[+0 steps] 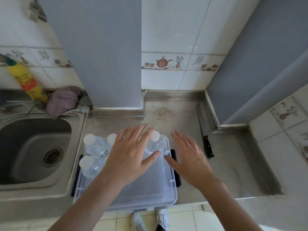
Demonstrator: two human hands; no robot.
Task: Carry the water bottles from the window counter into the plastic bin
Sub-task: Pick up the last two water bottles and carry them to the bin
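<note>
Hovering over the bin, both hands are spread flat with fingers apart and nothing gripped.

Head view: the left hand hangs above the bin's middle; the right hand hangs over its right rim. Four capped bottles stand upright in the bin, three under and left of the left hand, one between the two hands at the far end. No bottle is seen outside the bin.

Judgement: a placing step appears just finished. Next move calls for checking the window counter, out of view, for remaining bottles.

Surface: a stained steel worktop. A knife lies just right of the right hand; a sink sits left of the left hand. Tiled walls stand behind.
</note>
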